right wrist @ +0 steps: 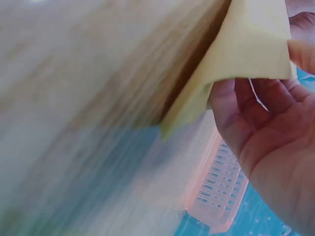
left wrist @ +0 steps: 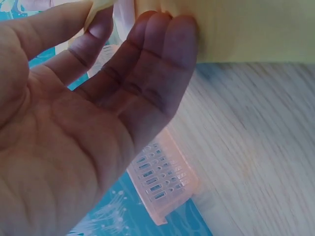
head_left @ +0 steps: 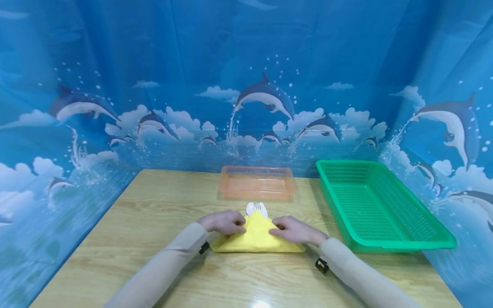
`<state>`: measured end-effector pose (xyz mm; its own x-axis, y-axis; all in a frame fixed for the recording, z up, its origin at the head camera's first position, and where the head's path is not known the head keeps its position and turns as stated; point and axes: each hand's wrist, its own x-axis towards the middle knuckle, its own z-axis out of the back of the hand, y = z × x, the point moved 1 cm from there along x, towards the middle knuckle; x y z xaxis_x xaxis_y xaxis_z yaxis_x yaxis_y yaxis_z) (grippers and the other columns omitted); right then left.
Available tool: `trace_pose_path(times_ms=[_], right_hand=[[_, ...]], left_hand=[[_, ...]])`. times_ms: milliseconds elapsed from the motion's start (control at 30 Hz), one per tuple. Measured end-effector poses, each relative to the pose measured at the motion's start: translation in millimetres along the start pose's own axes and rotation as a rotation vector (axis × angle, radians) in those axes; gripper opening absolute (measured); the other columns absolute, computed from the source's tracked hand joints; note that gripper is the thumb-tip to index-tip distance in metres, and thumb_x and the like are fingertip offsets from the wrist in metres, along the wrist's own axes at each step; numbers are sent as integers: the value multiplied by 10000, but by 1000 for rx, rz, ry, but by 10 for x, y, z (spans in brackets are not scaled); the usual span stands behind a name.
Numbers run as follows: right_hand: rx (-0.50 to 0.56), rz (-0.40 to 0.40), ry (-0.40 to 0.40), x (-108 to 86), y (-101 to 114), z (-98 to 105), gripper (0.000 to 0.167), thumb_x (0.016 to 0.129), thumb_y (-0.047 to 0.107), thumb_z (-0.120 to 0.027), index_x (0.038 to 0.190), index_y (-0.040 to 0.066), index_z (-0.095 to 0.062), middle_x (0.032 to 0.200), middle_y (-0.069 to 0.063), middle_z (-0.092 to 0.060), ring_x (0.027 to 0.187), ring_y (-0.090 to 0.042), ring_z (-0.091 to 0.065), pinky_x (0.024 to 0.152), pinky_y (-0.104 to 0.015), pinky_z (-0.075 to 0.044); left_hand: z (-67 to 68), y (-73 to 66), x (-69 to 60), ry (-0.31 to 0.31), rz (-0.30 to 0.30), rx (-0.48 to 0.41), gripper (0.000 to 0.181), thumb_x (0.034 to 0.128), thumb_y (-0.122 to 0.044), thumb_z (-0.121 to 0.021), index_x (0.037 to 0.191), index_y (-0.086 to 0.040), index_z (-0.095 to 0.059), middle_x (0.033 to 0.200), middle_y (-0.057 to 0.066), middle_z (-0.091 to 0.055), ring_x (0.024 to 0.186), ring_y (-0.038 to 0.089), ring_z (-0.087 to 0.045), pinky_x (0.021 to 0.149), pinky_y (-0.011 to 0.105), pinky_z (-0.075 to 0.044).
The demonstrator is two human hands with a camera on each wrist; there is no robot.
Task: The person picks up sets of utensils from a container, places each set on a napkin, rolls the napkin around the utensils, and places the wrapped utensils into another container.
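Observation:
A yellow cloth napkin (head_left: 257, 237) lies folded to a point on the table in the head view. The heads of a white plastic spoon (head_left: 250, 208) and a white fork (head_left: 262, 209) stick out past its tip; the folds hide their handles. My left hand (head_left: 224, 223) pinches the napkin's left slanted edge between thumb and forefinger, which shows close up in the left wrist view. On the other side, my right hand (head_left: 297, 230) grips the right edge. Its thumb (right wrist: 302, 55) lies over the cloth and its fingers are underneath.
Behind the napkin sits a translucent orange basket (head_left: 258, 194). A larger green basket (head_left: 348, 233) stands at the right of the wooden table (head_left: 154, 205). A blue dolphin-print curtain (head_left: 192, 64) rises along the back and both sides.

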<state>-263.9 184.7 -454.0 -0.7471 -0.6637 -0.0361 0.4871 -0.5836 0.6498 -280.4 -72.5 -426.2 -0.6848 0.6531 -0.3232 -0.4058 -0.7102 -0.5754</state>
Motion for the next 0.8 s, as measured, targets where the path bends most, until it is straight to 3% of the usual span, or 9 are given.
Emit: trace_pose_path(times_ms=[233, 600, 800], right_hand=[[-10, -80, -32, 74, -53, 25, 365, 993, 249, -574, 695, 144, -390, 614, 72, -331, 555, -54, -306, 549, -192, -300], [-3, -164, -86, 136, -60, -21, 378, 979, 278, -596, 667, 158, -419, 597, 68, -359, 542, -67, -331, 537, -201, -314], [-8, -188, -126, 184, -74, -44, 300, 968, 208, -598, 693, 129, -509, 622, 59, -425, 549, -72, -372, 535, -212, -352]], left_hand=[[28, 34, 80, -19, 50, -39, 335, 1011, -236, -547, 708, -132, -451, 628, 2, -475, 525, 137, -473, 511, 241, -431], [-1, 90, 194, -49, 54, -16, 345, 1024, -223, -519, 694, -132, -473, 591, -20, -444, 489, 111, -426, 484, 231, -381], [-26, 107, 216, -57, 78, -25, 372, 1023, -233, -526, 669, -160, -436, 595, -24, -418, 491, 110, -398, 486, 237, -371]])
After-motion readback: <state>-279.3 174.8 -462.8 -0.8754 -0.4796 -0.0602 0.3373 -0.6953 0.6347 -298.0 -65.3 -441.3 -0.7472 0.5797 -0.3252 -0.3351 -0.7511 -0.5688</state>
